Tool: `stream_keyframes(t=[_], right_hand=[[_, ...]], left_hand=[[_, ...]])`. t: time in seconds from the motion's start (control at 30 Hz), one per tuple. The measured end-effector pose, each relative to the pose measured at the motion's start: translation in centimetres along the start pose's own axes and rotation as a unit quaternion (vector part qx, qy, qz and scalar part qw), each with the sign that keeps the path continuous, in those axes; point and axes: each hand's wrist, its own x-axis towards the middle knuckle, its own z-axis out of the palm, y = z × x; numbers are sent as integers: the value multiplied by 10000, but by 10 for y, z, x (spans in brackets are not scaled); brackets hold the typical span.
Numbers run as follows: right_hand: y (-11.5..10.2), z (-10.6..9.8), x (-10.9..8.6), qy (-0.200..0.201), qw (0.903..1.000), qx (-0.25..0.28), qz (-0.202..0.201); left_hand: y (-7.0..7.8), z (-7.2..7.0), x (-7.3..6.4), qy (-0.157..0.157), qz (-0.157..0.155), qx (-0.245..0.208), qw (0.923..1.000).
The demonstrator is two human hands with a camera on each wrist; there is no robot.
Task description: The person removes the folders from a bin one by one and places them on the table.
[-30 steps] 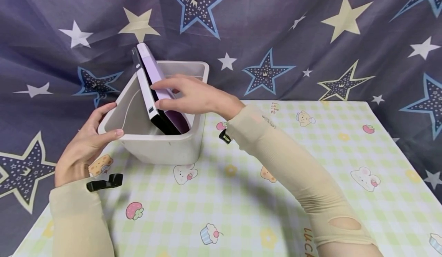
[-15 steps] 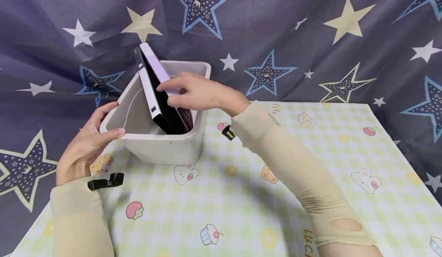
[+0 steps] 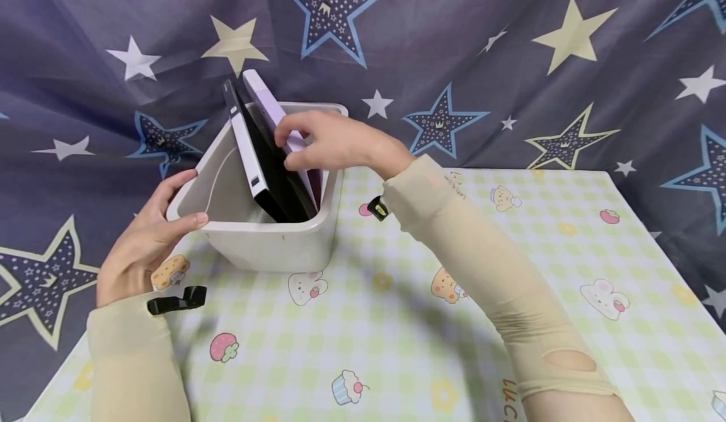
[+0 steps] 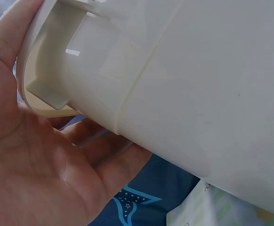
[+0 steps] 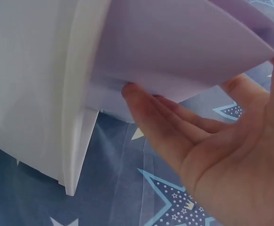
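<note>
- Lilac folder (image 3: 265,99), slanting in the white bin (image 3: 266,245): top toward eleven o'clock and above the far rim, lower end down toward five o'clock.
- Nearest, left hand (image 3: 138,239), grasping the bin at its eight o'clock end, thumb over the near rim, fingers along the outer wall. Probably best to brace downward and inward there, so as to guard against tipping or sliding.
- Farther in, black-and-white folder (image 3: 245,145), tilted alongside on the nine o'clock side, tops apart. Contact lower down: cannot tell. Leave slack between the two, to avoid dragging one with the other.
- Beyond, right hand (image 3: 340,142), pinching the lilac folder between thumb and fingers from the three o'clock side. Likely wise to guide along the five-to-eleven slant rather than twist across the bin, and to pinch firmly without denting the cover.
- From the left hand: lilac folder between one and two o'clock, well apart, across the bin's opening.
- From the right hand: lilac folder toward ten o'clock, touching, with the upper end projecting past the fingers.
- Farthest, starry curtain (image 3: 482,31) at twelve o'clock, behind both folder tops. Gap to the cloth: hard to tell, so watch for brushing against the folds.
</note>
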Motion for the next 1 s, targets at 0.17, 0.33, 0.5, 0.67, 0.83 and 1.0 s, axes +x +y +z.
stream_keyframes(t=[0.17,0.33,0.5,0.67,0.83,1.0], right_hand=[[-1,-7,6,-335,9990,-47,289],[-1,-9,13,-361,9973,-312,560],[0,-9,17,-443,9963,-288,672],[1,-11,19,-649,9952,-55,730],[5,-11,20,-655,9949,380,673],[7,-9,21,-607,9934,740,629]], left_hand=[[0,1,1,28,-28,24,10000],[0,0,0,-7,-59,21,10000],[-2,1,-1,15,-69,-10,10000],[-1,1,-1,29,-62,18,10000],[1,0,0,30,-91,20,10000],[1,0,-1,9,-97,5,10000]])
